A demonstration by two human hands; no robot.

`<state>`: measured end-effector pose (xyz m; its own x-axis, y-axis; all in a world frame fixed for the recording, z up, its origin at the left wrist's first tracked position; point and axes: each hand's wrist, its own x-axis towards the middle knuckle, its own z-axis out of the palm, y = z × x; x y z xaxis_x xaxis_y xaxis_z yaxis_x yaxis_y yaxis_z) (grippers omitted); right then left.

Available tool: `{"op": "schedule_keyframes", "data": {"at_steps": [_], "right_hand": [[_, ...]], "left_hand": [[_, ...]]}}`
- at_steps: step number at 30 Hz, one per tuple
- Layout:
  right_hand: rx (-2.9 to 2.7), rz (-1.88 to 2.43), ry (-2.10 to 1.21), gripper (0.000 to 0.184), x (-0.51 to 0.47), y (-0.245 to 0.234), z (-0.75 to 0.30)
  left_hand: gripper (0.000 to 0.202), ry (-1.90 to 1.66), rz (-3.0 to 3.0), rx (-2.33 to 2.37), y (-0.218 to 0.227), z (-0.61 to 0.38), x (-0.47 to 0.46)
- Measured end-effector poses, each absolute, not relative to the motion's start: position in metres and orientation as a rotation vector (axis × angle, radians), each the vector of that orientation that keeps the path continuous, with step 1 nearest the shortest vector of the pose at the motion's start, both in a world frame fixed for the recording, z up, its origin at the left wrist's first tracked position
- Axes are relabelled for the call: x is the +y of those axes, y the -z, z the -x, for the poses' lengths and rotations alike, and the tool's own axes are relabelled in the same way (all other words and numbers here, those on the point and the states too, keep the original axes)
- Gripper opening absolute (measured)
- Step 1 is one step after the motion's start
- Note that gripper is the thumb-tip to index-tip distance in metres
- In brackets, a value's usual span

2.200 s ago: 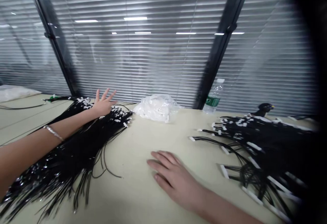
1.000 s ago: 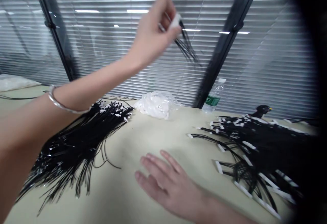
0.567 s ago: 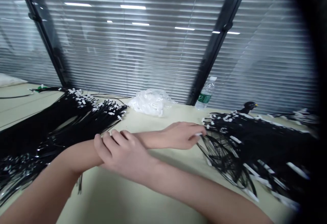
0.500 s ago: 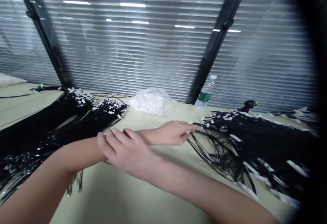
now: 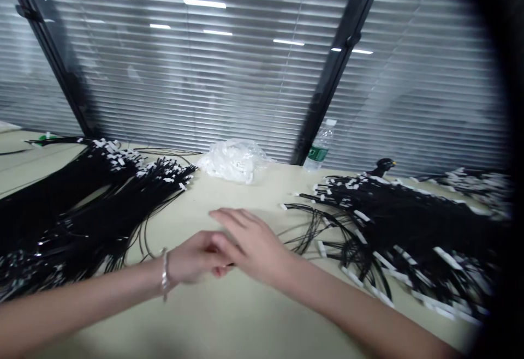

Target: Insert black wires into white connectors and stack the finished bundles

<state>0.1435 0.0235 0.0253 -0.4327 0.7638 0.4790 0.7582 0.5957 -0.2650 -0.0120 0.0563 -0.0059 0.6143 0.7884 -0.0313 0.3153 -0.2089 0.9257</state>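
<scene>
My left hand, with a bracelet at its wrist, is in the middle of the table with its fingers curled in. A small dark bit shows by its fingertips, but I cannot make out what it is. Over it lies my right hand, fingers stretched out and its thumb against the left hand's fingers. Just right of the hands is a loose bunch of thin black cables with white ends. A large pile of black cables with white connectors and labels lies further right.
Another long heap of black cables covers the left of the table. At the back are a clear plastic bag with white pieces and a water bottle. A small black bird-like figure stands behind the right pile, before window blinds.
My left hand has drawn back leftward from the cable ends on the right. My right hand has come off the left forearm and moved right, onto the left hand. The arms no longer cross.
</scene>
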Motion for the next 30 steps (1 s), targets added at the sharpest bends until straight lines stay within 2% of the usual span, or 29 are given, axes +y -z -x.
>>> {"op": "schedule_keyframes", "data": {"at_steps": [2,7,12,19,24,30], "right_hand": [[-2.130,1.265,-0.010,0.027,0.040,-0.022,-0.163],[-1.858,1.406,0.063,0.021,0.109,-0.007,-0.213],[-1.813,1.574,0.092,0.025,0.172,0.003,-0.231],[-1.869,1.783,0.027,0.029,0.234,0.003,-0.204],[-1.820,1.870,-0.056,0.030,0.241,0.005,-0.186],[-1.738,1.770,-0.085,0.028,0.218,-0.007,-0.193]], "left_hand": [[0.018,-0.426,-1.451,0.840,0.000,0.032,0.053],[0.014,-0.548,-0.888,0.768,-0.005,0.050,0.046],[0.019,-0.569,-0.835,0.662,0.004,0.053,0.050],[0.019,-0.569,-0.699,0.590,0.012,0.058,0.047],[0.026,-0.565,-0.614,0.539,0.005,0.058,0.042],[0.022,-0.541,-0.661,0.514,0.002,0.063,0.037]]}}
